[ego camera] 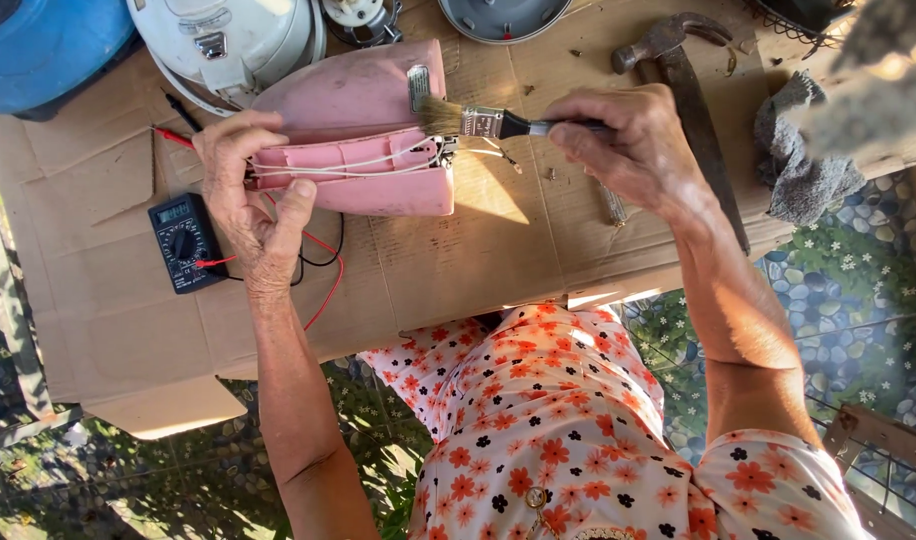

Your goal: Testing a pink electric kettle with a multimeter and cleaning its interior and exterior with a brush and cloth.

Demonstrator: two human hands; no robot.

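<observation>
Pink casing (358,140), centre-top of the head view, lies open on cardboard (108,300); white wires (338,165) run inside it. Left hand (248,195) grips its left end. Right hand (633,140) pinches a brush (478,122), bristles at the casing's right end. Hard strokes could snag and loosen the wires. Multimeter (186,243) lies at left; hammer (688,90), upper right.
</observation>
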